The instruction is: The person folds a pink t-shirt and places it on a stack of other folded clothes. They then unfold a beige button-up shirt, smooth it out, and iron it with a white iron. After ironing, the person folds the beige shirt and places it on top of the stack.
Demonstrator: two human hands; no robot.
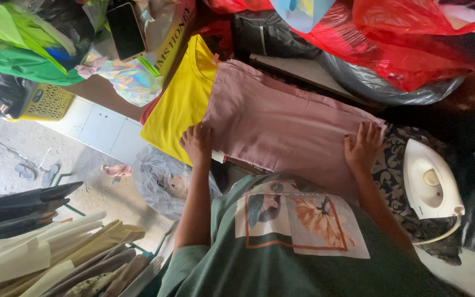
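Note:
A folded dusty-pink garment (281,126) lies flat on the work surface and partly covers a yellow t-shirt (180,104). My left hand (196,144) is at the pink garment's left edge, where it meets the yellow shirt, with its fingers curled on the cloth. Resting flat on the garment's right corner is my right hand (363,147), fingers spread. I wear a green printed t-shirt (281,247).
A white clothes iron (431,181) sits on a dark patterned cloth (394,165) right of my right hand. Red plastic bags (408,38) and a grey bag (380,88) crowd the far side. A phone (125,30), a yellow basket (48,102), a clear bag (158,176) and hanging clothes (56,253) are on the left.

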